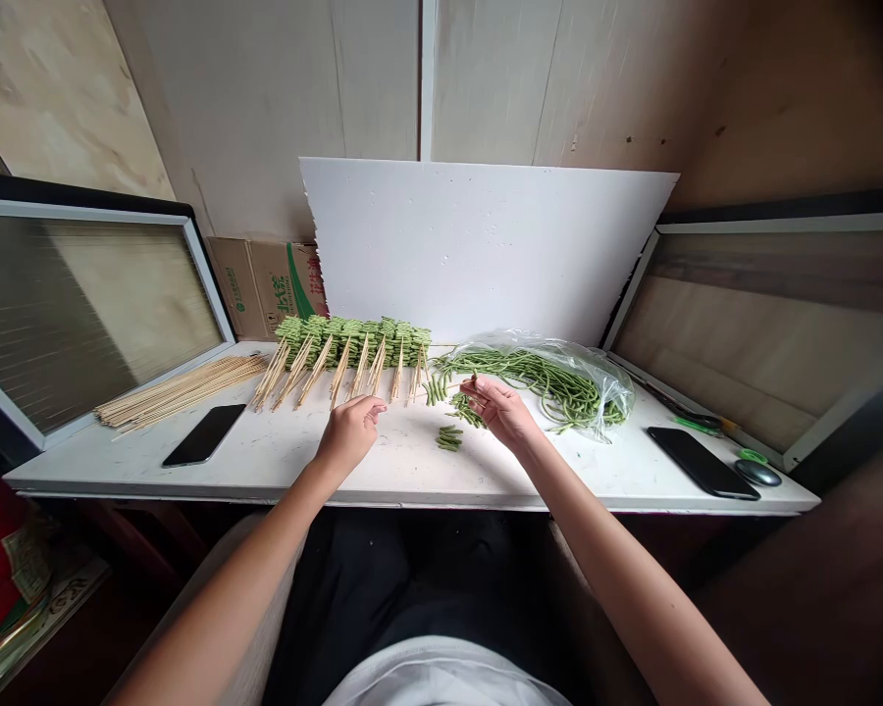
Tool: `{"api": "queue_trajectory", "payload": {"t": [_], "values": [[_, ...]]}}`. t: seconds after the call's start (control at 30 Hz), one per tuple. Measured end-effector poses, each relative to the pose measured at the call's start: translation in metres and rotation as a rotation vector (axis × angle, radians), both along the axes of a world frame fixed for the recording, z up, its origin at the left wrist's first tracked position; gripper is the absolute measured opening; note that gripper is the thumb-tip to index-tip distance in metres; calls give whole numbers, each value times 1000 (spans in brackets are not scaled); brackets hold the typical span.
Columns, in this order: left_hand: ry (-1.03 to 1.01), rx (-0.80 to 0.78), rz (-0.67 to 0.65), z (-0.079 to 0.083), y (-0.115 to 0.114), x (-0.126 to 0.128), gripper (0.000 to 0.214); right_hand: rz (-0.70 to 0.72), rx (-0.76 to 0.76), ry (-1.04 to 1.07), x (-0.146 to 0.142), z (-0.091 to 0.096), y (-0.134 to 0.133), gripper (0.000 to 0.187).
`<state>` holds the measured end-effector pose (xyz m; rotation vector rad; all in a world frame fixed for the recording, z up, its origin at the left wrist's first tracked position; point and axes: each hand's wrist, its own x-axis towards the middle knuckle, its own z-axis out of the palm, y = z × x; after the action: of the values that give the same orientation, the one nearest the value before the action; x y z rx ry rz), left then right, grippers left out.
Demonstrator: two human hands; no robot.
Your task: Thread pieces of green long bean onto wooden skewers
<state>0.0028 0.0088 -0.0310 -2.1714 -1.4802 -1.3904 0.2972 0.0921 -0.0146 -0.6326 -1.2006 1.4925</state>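
Right hand point(498, 412) first: we can see its fingers point(474, 388) pinched together above a small clump of cut green beans point(467, 412), but we can't tell whether they've really got hold of one. What about the other one?

Left hand point(349, 436) is over the white surface point(404, 476), fingers loosely curled. We can't make out anything in it. So where's everything lying?

That clump sits right under the right hand, with a little stack of short bean pieces point(448, 438) on the surface just nearer us. Long, thin green beans point(530, 382) spill from a clear plastic bag point(596, 378) to the right, and a tidy row of green bean pieces threaded on pale bamboo skewers point(353, 343) lies beyond the left hand.

How would they handle, do we reckon?

Light and bendy, probably a bit limp, so we'd pinch a long bean gently near its middle, not by the floppy tip. The skewers look stiff but thin, so we'd take them by their bare ends.
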Motion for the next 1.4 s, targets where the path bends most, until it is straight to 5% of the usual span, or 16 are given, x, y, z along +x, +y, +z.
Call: {"api": "queue_trajectory", "payload": {"t": [0.7,1.4], "values": [[-48,6,-9,-8,4,-1,45,-18,64,-22,-2,6,-6,37],[75,16,17,-5,1,-4,39,-221,62,-8,-22,-7,-12,29]]}}
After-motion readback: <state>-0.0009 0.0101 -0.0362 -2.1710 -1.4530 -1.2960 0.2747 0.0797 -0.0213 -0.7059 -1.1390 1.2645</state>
